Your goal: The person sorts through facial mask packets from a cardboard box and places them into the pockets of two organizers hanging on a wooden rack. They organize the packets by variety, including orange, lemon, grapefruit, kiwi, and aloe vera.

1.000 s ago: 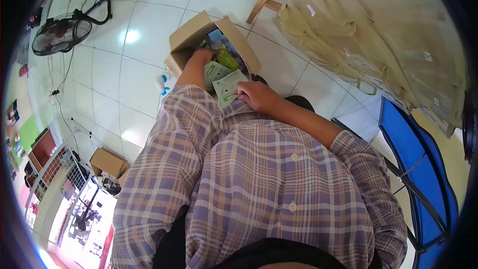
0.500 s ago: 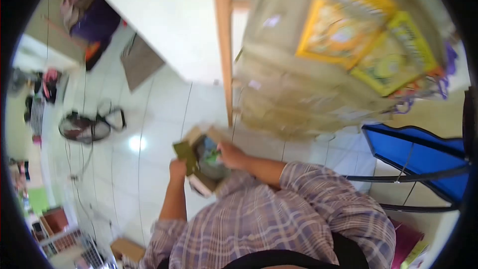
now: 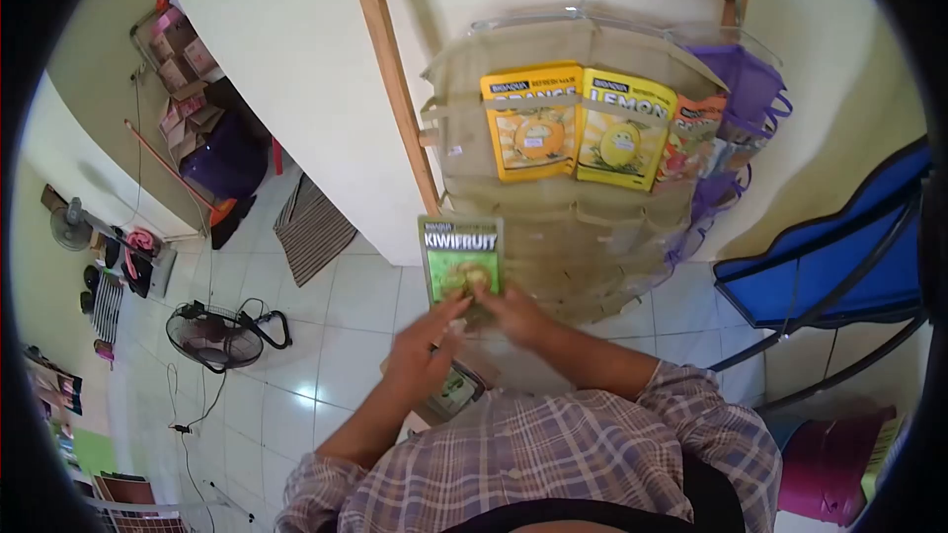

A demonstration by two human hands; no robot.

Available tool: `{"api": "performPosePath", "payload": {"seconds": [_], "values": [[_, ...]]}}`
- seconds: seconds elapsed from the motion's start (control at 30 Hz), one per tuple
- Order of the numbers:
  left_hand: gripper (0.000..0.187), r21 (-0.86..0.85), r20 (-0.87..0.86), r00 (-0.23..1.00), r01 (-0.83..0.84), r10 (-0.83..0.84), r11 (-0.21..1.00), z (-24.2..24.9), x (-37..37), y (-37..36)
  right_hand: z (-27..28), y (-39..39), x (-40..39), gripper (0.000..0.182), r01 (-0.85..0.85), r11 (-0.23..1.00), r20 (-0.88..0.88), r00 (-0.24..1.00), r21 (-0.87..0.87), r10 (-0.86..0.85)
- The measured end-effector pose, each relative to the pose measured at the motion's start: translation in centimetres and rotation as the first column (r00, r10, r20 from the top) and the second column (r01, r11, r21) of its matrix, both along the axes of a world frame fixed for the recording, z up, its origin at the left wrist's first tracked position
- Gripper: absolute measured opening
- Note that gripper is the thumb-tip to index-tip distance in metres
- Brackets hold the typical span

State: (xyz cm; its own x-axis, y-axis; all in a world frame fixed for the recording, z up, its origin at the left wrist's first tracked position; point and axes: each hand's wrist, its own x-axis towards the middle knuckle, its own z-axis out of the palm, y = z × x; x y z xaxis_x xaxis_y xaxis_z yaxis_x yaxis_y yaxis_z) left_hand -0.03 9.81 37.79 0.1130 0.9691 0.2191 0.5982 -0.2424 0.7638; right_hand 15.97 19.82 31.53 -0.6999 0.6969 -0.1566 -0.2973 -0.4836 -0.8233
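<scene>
A green kiwifruit face mask packet (image 3: 460, 262) is held upright by its lower end, its printed front toward me. My left hand (image 3: 423, 355) pinches the bottom left part, a ring on one finger. From the other side my right hand (image 3: 509, 316) closes on the bottom right part. Just behind the packet hangs a beige pocket organizer (image 3: 533, 227). In its upper pockets stand an orange mask packet (image 3: 533, 128) and a lemon mask packet (image 3: 624, 133); a red packet (image 3: 691, 133) is farther right. Below my hands an open cardboard box (image 3: 454, 387) is partly hidden by my arms.
The organizer hangs by a hanger from a wooden ladder rack (image 3: 395, 79) against the wall. Purple bags (image 3: 736, 89) hang at its right. A blue folding panel with black bars (image 3: 829, 257) stands at right. A fan (image 3: 212, 336) and cables lie on the tiled floor at left.
Both hands have come up out of the open box and now hold the kiwifruit packet in front of the organizer. My view has tilted up, so more of the organizer shows.
</scene>
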Motion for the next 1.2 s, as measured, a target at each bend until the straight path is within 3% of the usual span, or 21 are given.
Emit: {"api": "performPosePath", "payload": {"seconds": [0.03,0.07,0.1,0.17,0.23,0.37,0.43,0.57,0.6,0.63,0.7,0.73,0.87,0.9,0.97,1.0,1.07,1.1,1.13,1.17,1.2], "values": [[0.038,-0.029,0.075,0.989,-0.123,0.124,0.992,0.8,0.4,0.4,1.6,0.7,1.1,0.038,0.053,0.996,0.039,0.998,0.065,-0.056],[0.039,0.147,0.087,0.938,-0.345,0.336,0.927,1.9,0.8,1.8,3.2,0.5,2.8,0.038,0.082,0.995,0.043,0.995,0.064,-0.085],[0.044,0.233,0.095,0.919,-0.394,0.383,0.889,3.2,1.4,2.5,4.9,1.1,3.8,0.039,0.099,0.98,0.088,0.989,0.174,-0.116],[0.045,0.086,0.232,0.921,-0.341,0.314,0.936,5.2,1.9,3.6,7.7,1.3,4.9,0.04,0.12,0.951,0.131,0.978,0.285,-0.162],[0.039,0.156,0.257,0.956,-0.188,0.144,0.97,5.5,2.7,4.4,9.6,1.1,4.6,0.05,0.268,0.889,0.074,0.946,0.371,-0.316],[0.032,0.127,0.512,0.841,-0.275,0.174,0.953,6.0,5.0,5.7,12.5,1.3,5.0,0.059,0.346,0.838,-0.024,0.928,0.422,-0.371],[0.03,0.023,0.928,0.371,0.0,-0.022,1.0,6.8,5.0,6.2,14.9,0.7,4.4,0.068,0.511,0.706,0.052,0.792,0.49,-0.609],[0.024,-0.043,0.956,0.288,-0.043,0.054,0.998,6.9,3.6,7.8,14.3,4.1,3.2,0.058,0.543,0.612,-0.148,0.805,0.576,-0.574],[0.023,-0.057,0.955,0.288,-0.046,0.067,0.997,6.5,2.7,9.1,14.4,5.5,2.7,0.044,0.55,0.6,-0.192,0.809,0.581,-0.555],[0.023,-0.032,0.956,0.29,-0.06,0.048,0.998,7.6,2.4,9.9,15.1,6.6,2.2,0.044,0.543,0.593,-0.207,0.816,0.594,-0.539],[0.023,-0.046,0.983,0.183,0.079,0.031,0.996,9.9,1.9,11.6,16.3,8.5,1.1,0.039,0.521,0.737,-0.272,0.853,0.429,-0.445],[0.024,-0.035,0.985,0.174,0.121,0.014,0.992,11.4,1.9,12.1,16.9,9.8,0.8,0.034,0.409,0.85,-0.339,0.893,0.333,-0.297],[0.021,0.054,0.984,0.174,-0.184,-0.022,0.981,12.6,2.4,15.9,20.5,10.1,-0.6,0.028,0.436,0.867,-0.395,0.86,0.241,-0.323],[0.021,0.056,0.985,0.172,-0.188,-0.023,0.981,13.2,3.1,16.0,20.6,10.4,-1.2,0.028,0.432,0.868,-0.394,0.862,0.244,-0.319],[0.024,0.069,0.979,0.205,-0.336,0.002,0.939,14.0,3.9,16.5,20.7,11.0,-2.0,0.029,0.635,0.698,-0.423,0.761,0.33,-0.492],[0.034,0.071,0.962,0.27,-0.372,0.035,0.925,14.0,3.9,16.8,20.4,11.6,-2.2,0.029,0.633,0.7,-0.419,0.763,0.331,-0.492],[0.035,0.159,0.939,0.342,-0.377,-0.022,0.912,12.8,3.1,18.0,19.9,12.7,-2.2,0.034,0.703,0.41,-0.464,0.7,0.581,-0.543],[0.036,0.25,0.906,0.415,-0.373,-0.08,0.893,12.1,2.7,18.5,19.5,13.0,-2.0,0.034,0.699,0.41,-0.459,0.703,0.585,-0.543],[0.036,0.248,0.908,0.41,-0.374,-0.081,0.894,12.4,2.9,18.1,19.5,12.8,-1.6,0.041,0.647,0.32,-0.393,0.71,0.692,-0.584],[0.036,0.282,0.847,0.53,-0.397,-0.032,0.873,12.5,3.0,17.7,19.5,12.8,-1.4,0.049,0.573,0.233,-0.328,0.705,0.786,-0.628],[0.036,0.317,0.769,0.639,-0.413,0.023,0.853,12.5,3.2,17.2,19.2,12.8,-1.5,0.049,0.571,0.235,-0.323,0.705,0.786,-0.631]]}}
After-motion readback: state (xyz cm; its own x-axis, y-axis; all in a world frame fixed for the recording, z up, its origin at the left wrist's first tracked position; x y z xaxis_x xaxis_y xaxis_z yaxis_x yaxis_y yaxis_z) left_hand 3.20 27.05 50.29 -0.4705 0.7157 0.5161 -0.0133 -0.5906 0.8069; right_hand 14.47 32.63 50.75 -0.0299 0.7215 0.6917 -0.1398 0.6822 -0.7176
